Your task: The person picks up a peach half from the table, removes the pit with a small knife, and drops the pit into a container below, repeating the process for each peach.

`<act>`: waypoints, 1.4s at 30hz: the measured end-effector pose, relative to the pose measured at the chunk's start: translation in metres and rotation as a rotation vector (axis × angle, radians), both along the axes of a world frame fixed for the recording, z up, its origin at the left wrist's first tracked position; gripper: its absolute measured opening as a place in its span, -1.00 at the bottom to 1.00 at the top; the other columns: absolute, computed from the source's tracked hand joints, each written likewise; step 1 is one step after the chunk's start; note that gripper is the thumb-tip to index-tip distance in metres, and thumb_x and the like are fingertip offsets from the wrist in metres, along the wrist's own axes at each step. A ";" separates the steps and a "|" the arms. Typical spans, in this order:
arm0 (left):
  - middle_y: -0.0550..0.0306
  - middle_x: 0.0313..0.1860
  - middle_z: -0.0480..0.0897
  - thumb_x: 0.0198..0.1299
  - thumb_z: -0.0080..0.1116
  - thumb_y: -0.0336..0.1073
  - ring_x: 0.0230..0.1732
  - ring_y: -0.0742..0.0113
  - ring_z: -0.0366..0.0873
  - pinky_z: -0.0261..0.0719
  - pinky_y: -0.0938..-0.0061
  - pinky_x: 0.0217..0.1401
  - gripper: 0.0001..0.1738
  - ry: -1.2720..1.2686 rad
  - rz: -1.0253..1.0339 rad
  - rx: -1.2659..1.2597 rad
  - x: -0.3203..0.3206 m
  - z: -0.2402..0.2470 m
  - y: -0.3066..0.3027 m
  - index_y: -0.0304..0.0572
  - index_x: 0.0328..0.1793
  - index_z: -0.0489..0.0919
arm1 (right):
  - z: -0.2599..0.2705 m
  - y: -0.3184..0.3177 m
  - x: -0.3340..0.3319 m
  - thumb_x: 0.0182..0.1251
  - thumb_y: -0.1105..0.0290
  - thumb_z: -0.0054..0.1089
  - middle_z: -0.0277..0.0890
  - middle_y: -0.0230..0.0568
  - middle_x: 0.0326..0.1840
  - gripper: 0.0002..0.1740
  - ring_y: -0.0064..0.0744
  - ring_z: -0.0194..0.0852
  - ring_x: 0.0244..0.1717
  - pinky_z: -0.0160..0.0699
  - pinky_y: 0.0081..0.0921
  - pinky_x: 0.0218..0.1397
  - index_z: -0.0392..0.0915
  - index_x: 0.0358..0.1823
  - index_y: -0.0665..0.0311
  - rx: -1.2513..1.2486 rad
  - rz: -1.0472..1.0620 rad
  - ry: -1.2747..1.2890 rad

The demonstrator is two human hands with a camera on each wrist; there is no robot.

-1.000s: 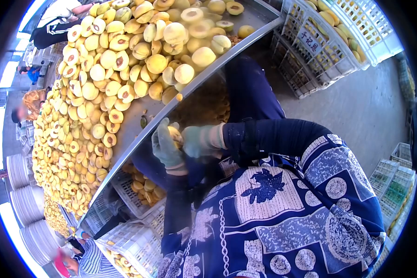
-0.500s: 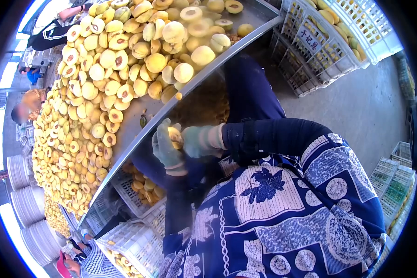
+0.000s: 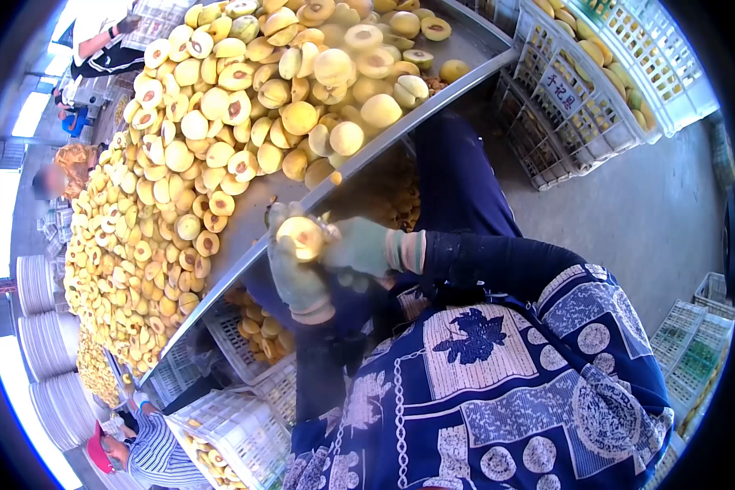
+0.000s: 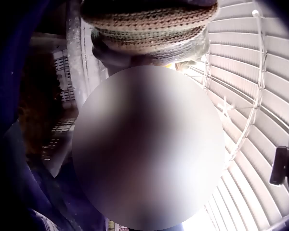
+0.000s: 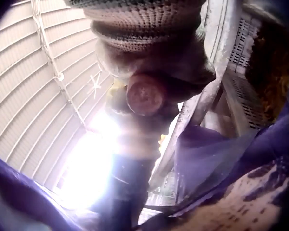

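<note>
In the head view my gloved left hand (image 3: 296, 273) holds a halved yellow peach (image 3: 300, 238), its round face turned up and brightly lit. Close at its right side is my gloved right hand (image 3: 361, 247), fingers curled. From the right hand's fist, in the right wrist view, sticks the round brown end of a handle (image 5: 145, 94); the rest of that tool is hidden in the glove. The left wrist view shows the knit glove cuff (image 4: 149, 41), while a blurred disc covers most of the hand there. Both hands are beside the metal table edge (image 3: 367, 159).
Piled peach halves (image 3: 171, 196) cover the metal table to the left. White crates (image 3: 584, 106) of fruit stand at upper right, and another crate (image 3: 237, 433) sits at lower left. Stacked white tubs (image 3: 45, 339) and a person in a striped shirt (image 3: 163, 445) are farther left.
The peach half in my left hand has turned: its brown-centred side showed before, now a bright round yellow face. The whole head view has shifted slightly right and down.
</note>
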State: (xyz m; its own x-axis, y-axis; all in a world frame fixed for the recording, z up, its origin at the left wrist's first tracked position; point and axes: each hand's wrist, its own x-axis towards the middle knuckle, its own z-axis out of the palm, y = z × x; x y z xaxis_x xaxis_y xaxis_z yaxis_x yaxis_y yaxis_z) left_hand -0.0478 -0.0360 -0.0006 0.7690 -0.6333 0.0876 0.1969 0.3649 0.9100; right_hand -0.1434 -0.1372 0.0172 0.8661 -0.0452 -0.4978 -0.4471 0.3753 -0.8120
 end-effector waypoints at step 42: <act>0.12 -0.30 0.60 0.29 0.04 -0.14 -0.46 0.45 0.53 0.51 0.69 -0.50 -0.69 0.160 0.210 0.023 -0.020 0.006 -0.032 -0.23 -0.04 0.55 | -0.002 -0.006 0.012 0.32 0.33 -0.14 0.59 0.10 -0.26 -0.68 -0.08 0.64 -0.34 0.60 -0.37 -0.36 0.43 0.01 0.33 -0.405 0.318 0.154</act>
